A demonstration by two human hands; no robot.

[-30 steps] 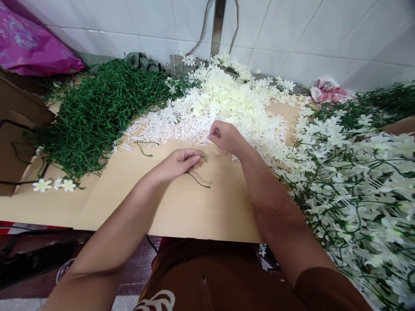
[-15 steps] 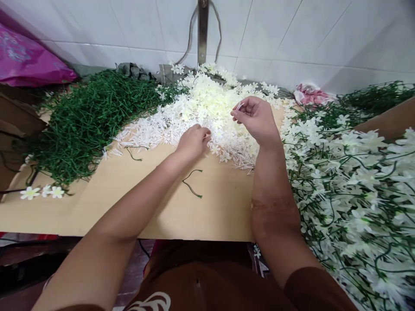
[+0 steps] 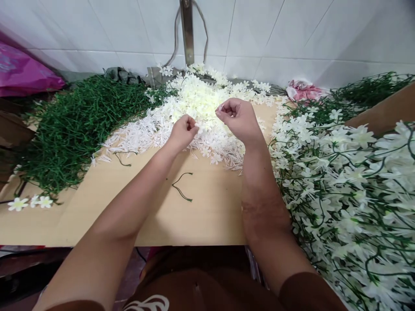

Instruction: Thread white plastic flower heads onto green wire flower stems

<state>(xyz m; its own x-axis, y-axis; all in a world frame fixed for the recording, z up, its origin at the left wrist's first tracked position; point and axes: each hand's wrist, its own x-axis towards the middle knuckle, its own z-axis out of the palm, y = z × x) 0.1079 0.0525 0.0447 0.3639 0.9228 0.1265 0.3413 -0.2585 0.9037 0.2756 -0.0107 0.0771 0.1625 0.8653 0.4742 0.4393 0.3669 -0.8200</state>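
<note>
the right hand (image 3: 240, 120) is pinching a small white piece (image 3: 221, 107) above the blossom heap (image 3: 197, 96). the left hand (image 3: 183, 132) is hovering at the heap's near edge, apart from the right, its thumb and fingers curling; whether they are gripping anything, i cannot tell. green stems (image 3: 87, 116) are lying left of the heap, a loose stem (image 3: 177, 186) is resting in front, and stemmed white flowers (image 3: 343, 190) are spreading to its right.
</note>
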